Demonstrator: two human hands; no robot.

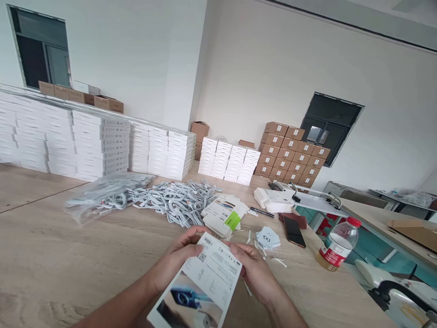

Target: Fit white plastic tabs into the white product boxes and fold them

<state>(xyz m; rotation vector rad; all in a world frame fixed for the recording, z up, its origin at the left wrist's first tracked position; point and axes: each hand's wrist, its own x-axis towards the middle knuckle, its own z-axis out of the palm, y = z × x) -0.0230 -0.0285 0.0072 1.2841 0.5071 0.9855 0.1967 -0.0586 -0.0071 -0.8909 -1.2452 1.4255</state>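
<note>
Between both hands is a flat white printed box (205,284), tilted toward me, with barcodes, small text and a picture of a phone on its face. My left hand (180,255) grips its upper left edge, thumb on the front. On the upper right edge my right hand (252,269) is closed the same way, thumb near the corner. The fingers behind the box are hidden. Just beyond lie flat white printed boxes (223,212) with a green patch. A pile of grey-white cables (180,200) is spread behind them. Small white cards (268,238) lie to the right.
White boxes (88,146) are stacked along the table's far side, with more stacks (228,161) beyond. Right of my hands are a phone (293,231), a marker (262,212) and a red-capped bottle (339,245). A plastic bag of cables (109,193) lies left. Brown cartons (290,155) stand behind.
</note>
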